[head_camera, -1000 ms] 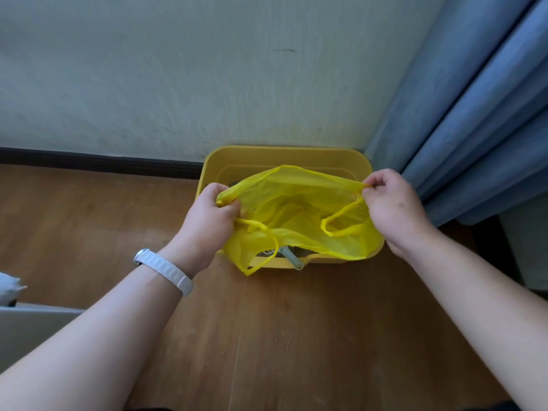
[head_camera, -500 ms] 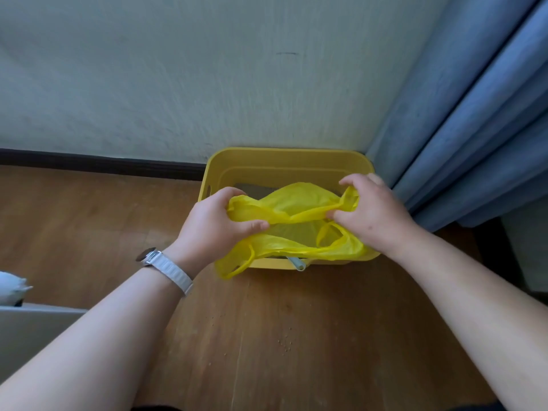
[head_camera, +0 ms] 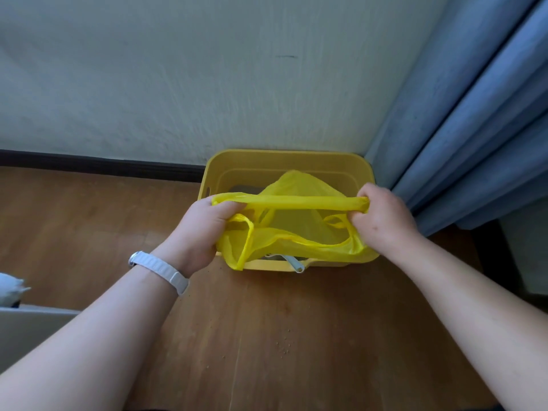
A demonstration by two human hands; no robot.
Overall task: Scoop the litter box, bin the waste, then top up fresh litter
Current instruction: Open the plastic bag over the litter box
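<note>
Thin yellow plastic bag (head_camera: 296, 229) hangs stretched over the rectangular yellow plastic litter box (head_camera: 284, 158), which sits on the brown wood floor (head_camera: 267, 336) against the wall, beside a blue curtain (head_camera: 474, 129). Left hand (head_camera: 201, 232) and right hand (head_camera: 382, 218) each grip a bunched rim end, fingers curled.
</note>
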